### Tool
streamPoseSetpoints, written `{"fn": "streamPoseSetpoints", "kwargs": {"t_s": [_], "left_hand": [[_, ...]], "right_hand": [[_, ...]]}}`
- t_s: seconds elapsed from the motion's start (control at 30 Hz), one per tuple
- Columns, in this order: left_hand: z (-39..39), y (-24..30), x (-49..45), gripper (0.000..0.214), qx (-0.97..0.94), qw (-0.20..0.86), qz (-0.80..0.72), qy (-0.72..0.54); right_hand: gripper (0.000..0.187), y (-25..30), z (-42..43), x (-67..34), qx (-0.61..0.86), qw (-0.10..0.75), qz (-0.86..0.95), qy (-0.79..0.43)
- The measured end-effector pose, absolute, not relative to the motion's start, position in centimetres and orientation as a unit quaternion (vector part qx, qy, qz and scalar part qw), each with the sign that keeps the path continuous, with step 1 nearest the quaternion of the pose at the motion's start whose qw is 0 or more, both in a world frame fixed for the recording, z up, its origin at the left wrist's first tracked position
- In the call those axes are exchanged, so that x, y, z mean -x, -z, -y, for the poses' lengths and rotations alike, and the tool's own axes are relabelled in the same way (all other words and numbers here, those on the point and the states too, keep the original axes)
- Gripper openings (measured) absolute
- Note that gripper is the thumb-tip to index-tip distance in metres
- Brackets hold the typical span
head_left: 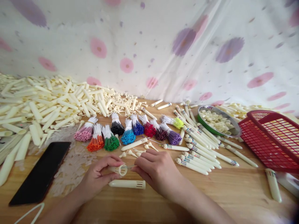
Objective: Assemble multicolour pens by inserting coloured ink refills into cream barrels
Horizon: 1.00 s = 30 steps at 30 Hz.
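Observation:
My left hand [102, 172] is closed round a short cream slotted pen part [121, 170], its round open end turned to the right. Fingers pressed together, my right hand [155, 168] pinches a small pale translucent piece [130, 167] at that opening; most of this piece is hidden by the fingers. Just below the hands, a cream pen barrel [127, 184] with slots at its right end lies flat on the wooden table [116, 208]. Small cream plungers [130, 153] lie loose beyond my fingers.
Bundles of coloured pen refills [128, 132] stretch across the middle. Cream barrels [51, 102] are heaped at the left, near a black phone [40, 172] and scattered clear pieces [72, 168]. Multicolour pens [198, 149], a green-sided bowl [203, 123] and a red basket [272, 140] occupy the right.

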<state>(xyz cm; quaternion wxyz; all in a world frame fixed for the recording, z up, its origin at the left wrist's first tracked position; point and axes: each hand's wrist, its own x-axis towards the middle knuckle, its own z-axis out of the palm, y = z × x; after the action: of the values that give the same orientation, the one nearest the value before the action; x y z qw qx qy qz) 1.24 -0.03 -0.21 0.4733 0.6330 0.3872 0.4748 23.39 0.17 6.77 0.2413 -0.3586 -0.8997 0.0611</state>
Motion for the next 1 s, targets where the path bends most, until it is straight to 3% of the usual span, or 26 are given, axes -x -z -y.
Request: {"fn": "streamPoseSetpoints", "kwargs": {"t_s": [0.7,1.0], "left_hand": [[-0.1,-0.1,-0.4,0.032,-0.723,0.513,-0.341,-0.312],[0.0,-0.4,-1.0,0.025,-0.713,0.449,-0.395,-0.366]], "right_hand": [[0.024,-8.1,-0.1,-24.4,0.276,0.219,0.936,0.008],[0.028,-7.8,-0.1,-24.3,0.314,0.216,0.924,-0.03]]}}
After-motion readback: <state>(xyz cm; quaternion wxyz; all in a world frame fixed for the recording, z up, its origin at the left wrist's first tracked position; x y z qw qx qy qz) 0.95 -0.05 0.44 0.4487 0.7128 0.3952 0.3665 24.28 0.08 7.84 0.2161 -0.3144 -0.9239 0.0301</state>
